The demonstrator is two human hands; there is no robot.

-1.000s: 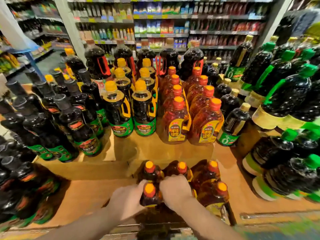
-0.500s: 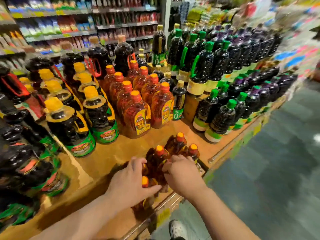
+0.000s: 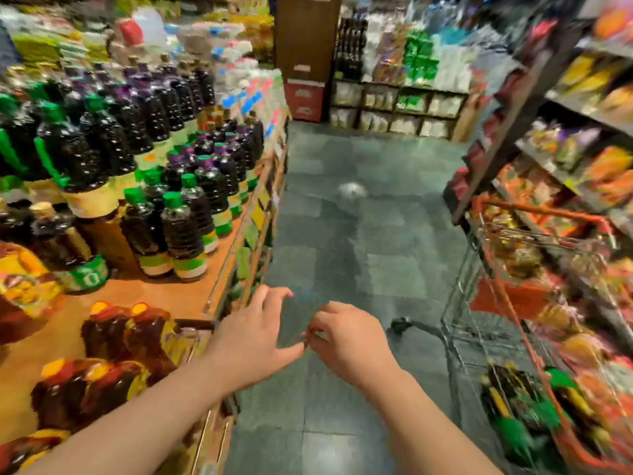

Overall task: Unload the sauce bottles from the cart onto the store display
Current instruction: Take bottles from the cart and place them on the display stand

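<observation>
Several amber sauce bottles with orange caps (image 3: pixel 120 334) stand on the wooden store display (image 3: pixel 178 296) at the lower left. My left hand (image 3: pixel 253 334) hovers past the display's edge over the aisle, fingers spread and holding nothing. My right hand (image 3: pixel 346 337) hangs beside it with loosely curled fingers, also holding nothing. The wire cart (image 3: pixel 513 303) with an orange handle stands at the right; dark bottles with green caps (image 3: pixel 524 406) lie in its lower part. The view is blurred by motion.
Rows of dark bottles with green and purple caps (image 3: pixel 178 228) fill the display behind the amber ones. Packed snack shelves (image 3: pixel 582 166) run along the right. A grey tiled aisle (image 3: pixel 342 234) lies between display and cart, ending at a brown pillar (image 3: pixel 305 56).
Both hands have let go of the amber bottles on the display and pulled away to the right, over the aisle. The view has swung right, bringing the cart into sight.
</observation>
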